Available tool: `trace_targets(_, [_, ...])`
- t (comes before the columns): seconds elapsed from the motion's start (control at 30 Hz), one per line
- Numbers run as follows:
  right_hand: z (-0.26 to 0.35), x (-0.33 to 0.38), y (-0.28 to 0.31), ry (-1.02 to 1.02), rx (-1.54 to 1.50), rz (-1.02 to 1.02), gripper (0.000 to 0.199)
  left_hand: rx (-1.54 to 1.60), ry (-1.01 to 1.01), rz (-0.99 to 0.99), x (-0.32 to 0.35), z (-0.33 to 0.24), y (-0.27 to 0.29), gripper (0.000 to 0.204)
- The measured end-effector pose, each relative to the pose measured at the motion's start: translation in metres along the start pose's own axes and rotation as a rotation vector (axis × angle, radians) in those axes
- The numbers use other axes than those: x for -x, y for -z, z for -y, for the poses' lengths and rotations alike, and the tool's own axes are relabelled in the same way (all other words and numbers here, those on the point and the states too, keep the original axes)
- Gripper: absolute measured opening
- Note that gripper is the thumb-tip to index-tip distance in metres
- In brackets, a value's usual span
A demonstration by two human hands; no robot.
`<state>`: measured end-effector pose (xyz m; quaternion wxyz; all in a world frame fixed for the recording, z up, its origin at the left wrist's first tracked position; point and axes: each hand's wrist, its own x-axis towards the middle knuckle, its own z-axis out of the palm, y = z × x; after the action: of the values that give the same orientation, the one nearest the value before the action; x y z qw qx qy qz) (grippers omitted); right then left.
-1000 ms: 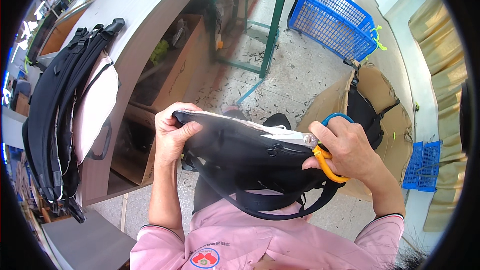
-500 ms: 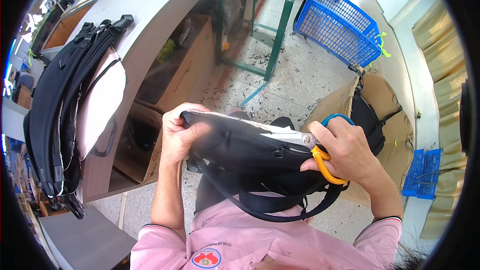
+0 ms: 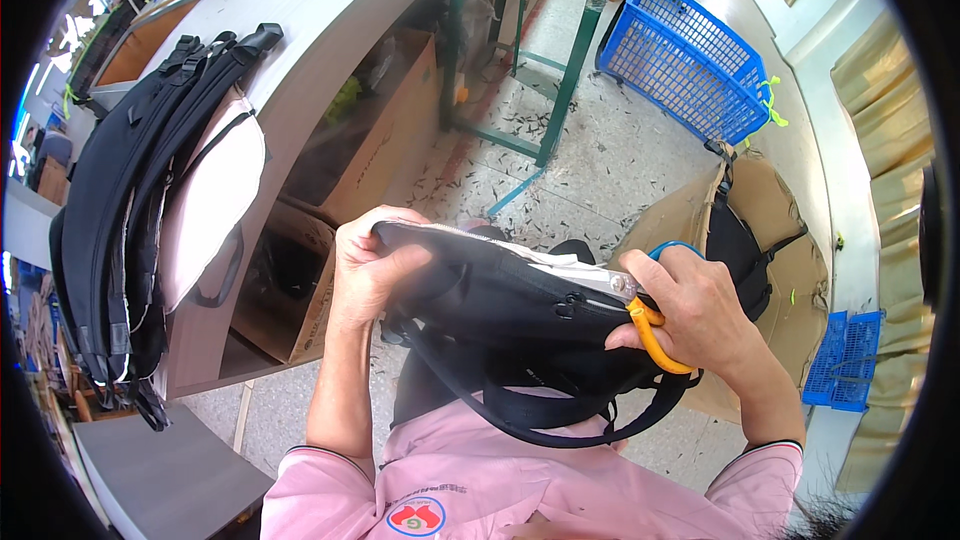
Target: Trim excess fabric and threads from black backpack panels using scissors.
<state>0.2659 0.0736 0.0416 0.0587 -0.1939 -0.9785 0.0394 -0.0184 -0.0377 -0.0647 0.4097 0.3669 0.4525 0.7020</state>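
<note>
Black bag point(image 3: 500, 305) up at chest height, held level between both hands over the lap. Left hand point(image 3: 372, 265) clamped on the left end, fingers curled over the top edge, thumb underneath. Right hand point(image 3: 695, 315) closed around orange-handled snips point(image 3: 652, 332) at the right end, blades tucked against the zip edge and mostly hidden behind the fingers, so hard to tell whether biting or just resting. Pale lining strip showing along the top seam near the blades. Strap loop point(image 3: 560, 420) dangling below, down onto the pink shirt point(image 3: 520, 485). Looks like trimming in mid-run: work sitting at the right corner, rest of the top edge toward the left grip looking tidy, though loose threads too fine to make out. Judging by the floor point(image 3: 610, 155), littered with small dark offcuts, plenty cut already. Stack of dark bags point(image 3: 130, 210) draped over the bench point(image 3: 300, 30) at left, finished or waiting, no telling. Blue basket point(image 3: 690, 55) beyond, cardboard box point(image 3: 760, 240) with another dark bag at right.
</note>
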Motion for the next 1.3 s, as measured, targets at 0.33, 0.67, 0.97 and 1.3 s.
trace_targets(0.33, [0.006, -0.002, 0.008, -0.032, 0.002, 0.038, 0.068, 0.026, -0.021, 0.006, 0.002, -0.001, 0.003, 0.024])
trace_targets(0.67, [0.010, -0.005, 0.011, -0.036, -0.024, 0.072, 0.066, -0.012, -0.033, 0.025, 0.004, -0.005, -0.002, 0.024])
trace_targets(0.97, [0.008, -0.010, -0.001, 0.026, -0.062, 0.037, 0.064, -0.052, -0.031, 0.006, 0.006, -0.004, -0.002, 0.026])
trace_targets(1.3, [0.010, -0.013, 0.003, -0.008, -0.079, 0.078, 0.063, -0.020, -0.007, 0.007, 0.005, -0.005, -0.002, 0.026])
